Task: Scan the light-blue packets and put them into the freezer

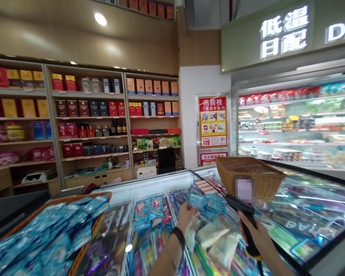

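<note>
Reaching into the open part of a chest freezer, my left hand (186, 217) has its fingers bent against a light blue packet (197, 201) and seems to pinch its near edge. More blue packets (215, 203) lie just right of it. Below them are pale, plain-looking bags (218, 234), blurred. My right hand (250, 227) is wrapped round the grip of a black pistol-shaped scanner (239, 203) with a yellow band and a cord at its base. The scanner's nose points left, toward the blue packets; its far side is hidden.
A wicker basket (253, 174) stands on the freezer's glass lid (301, 199) at right. Left, an orange-rimmed basket (107, 196) is heaped with blue packets. White wire dividers (130, 230) split the freezer. Behind are shelves of boxes (93, 108) and a lit chilled display (290, 126).
</note>
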### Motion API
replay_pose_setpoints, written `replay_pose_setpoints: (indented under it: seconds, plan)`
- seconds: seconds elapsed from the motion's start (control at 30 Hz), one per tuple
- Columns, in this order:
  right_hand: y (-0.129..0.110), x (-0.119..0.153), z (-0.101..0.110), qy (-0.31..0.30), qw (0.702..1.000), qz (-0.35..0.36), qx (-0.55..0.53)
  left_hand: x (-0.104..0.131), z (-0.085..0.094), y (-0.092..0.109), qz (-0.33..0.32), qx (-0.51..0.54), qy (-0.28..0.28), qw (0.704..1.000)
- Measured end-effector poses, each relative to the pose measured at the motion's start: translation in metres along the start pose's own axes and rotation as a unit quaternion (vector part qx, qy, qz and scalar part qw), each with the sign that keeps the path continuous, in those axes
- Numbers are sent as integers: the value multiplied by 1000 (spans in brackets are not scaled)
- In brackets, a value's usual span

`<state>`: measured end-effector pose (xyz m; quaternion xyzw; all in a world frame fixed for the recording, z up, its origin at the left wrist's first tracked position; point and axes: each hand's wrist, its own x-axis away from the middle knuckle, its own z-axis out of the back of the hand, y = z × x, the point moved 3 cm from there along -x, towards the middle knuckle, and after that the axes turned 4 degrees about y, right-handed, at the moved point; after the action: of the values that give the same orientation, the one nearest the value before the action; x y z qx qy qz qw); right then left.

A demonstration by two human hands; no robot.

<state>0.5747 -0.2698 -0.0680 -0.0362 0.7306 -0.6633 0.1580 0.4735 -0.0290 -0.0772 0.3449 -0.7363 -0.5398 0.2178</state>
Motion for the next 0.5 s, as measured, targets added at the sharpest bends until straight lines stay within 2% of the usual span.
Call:
replay_pose_setpoints:
  seconds: [0.1,0.17,0.23,0.37,0.5]
  plan:
    - [5,0,1,13,1000,-7,-15,-1,-14,2,42,56,33,997]
    - [5,2,-4,10,1000,-9,-19,1,-12,6,51,60,32,996]
    - [2,5,-11,4,1000,-7,-19,5,-3,10,40,35,28,998]
    - [-6,13,-34,-28,1000,14,-1,15,36,21,-9,-44,49,998]
    - [-2,19,-72,-70,997,11,1,29,90,46,-100,-105,69,987]
